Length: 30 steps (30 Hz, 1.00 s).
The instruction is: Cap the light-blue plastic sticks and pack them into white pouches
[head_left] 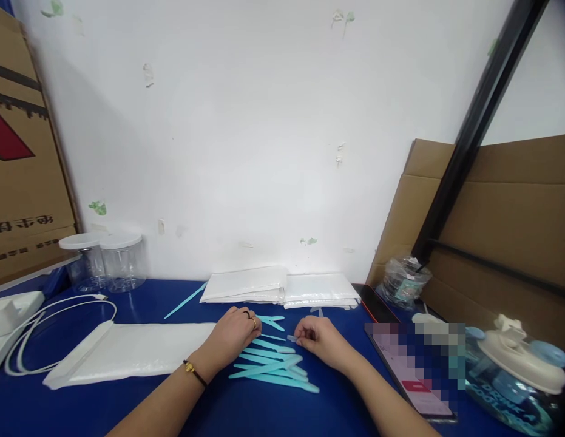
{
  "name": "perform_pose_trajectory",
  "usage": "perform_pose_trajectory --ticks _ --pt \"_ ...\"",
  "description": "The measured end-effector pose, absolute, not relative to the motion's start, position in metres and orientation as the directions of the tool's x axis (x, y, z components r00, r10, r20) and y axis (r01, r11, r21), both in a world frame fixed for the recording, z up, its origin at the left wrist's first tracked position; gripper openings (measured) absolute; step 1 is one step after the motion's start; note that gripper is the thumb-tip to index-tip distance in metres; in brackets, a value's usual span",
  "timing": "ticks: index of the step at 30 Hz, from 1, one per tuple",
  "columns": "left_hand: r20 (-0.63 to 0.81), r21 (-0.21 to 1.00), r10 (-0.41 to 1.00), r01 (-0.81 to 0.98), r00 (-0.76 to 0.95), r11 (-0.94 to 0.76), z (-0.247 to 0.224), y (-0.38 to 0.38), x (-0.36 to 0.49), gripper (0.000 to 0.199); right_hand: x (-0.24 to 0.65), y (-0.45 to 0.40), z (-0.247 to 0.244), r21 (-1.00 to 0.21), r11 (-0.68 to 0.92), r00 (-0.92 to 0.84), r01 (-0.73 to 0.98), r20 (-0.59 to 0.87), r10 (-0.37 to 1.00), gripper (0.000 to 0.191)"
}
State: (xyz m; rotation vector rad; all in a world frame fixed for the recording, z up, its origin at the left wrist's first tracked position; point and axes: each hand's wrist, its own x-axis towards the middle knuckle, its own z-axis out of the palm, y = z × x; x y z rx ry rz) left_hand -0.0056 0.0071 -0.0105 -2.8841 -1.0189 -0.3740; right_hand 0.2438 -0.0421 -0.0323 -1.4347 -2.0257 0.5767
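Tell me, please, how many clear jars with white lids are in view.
2: the left jar near the printed cardboard box, the right jar beside it.

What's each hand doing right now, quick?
Left hand: fingers curled by the teal sticks; fingertips hidden, so its grip cannot be told.
Right hand: closed, apparently pinching a small clear piece.

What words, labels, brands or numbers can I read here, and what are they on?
"DRINK": on the water bottle; its lower line is unclear.
Left cardboard box: printed characters, too unclear to read.
Lit screen: partly pixelated, nothing readable.
Plastic bag: label too small.
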Motion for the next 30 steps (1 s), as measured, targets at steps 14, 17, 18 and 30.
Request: perform_pose_trajectory --ticks 14,17,18,30 --pt "0.236 0.014 0.634 0.65 0.736 -0.76 -0.0065 0.0031 -0.0014 0.026 0.2361 -0.0429 -0.0319 -0.625 0.357 -0.262 0.694 0.243 0.934 0.007" --pt "0.237 0.02 0.637 0.652 0.733 -0.758 -0.0052 0.0018 -0.0014 0.027 0.236 -0.0434 -0.0317 -0.639 0.352 -0.254 0.684 0.243 0.936 0.006" --pt "0.236 0.024 0.638 0.652 0.733 -0.757 -0.0053 0.0018 -0.0014 0.027 0.2357 -0.0436 -0.0315 -0.644 0.35 -0.255 0.68 0.24 0.937 0.006" --pt "0.207 0.033 0.647 0.656 0.734 -0.754 -0.0069 0.0042 -0.0017 0.025 0.2355 -0.0429 -0.0311 -0.701 0.3 -0.237 0.647 0.188 0.953 0.005"
